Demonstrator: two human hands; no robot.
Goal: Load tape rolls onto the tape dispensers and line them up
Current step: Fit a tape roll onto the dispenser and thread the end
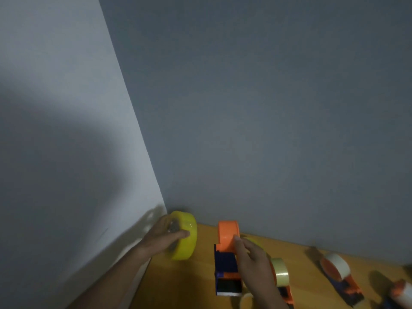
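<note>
Glossy round yellow tape roll (184,235)

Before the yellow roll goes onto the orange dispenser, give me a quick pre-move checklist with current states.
1. Left hand grips the yellow roll: ok.
2. Right hand steadies the orange dispenser: ok.
3. Dispenser's hub free of tape: cannot tell, the orange cover hides it.
4. Roll clear of the dispenser, gap between them: ok.
5. Roll's loose end found: cannot tell, blurred.
6. Loaded dispensers to the right out of the way: ok.
</note>
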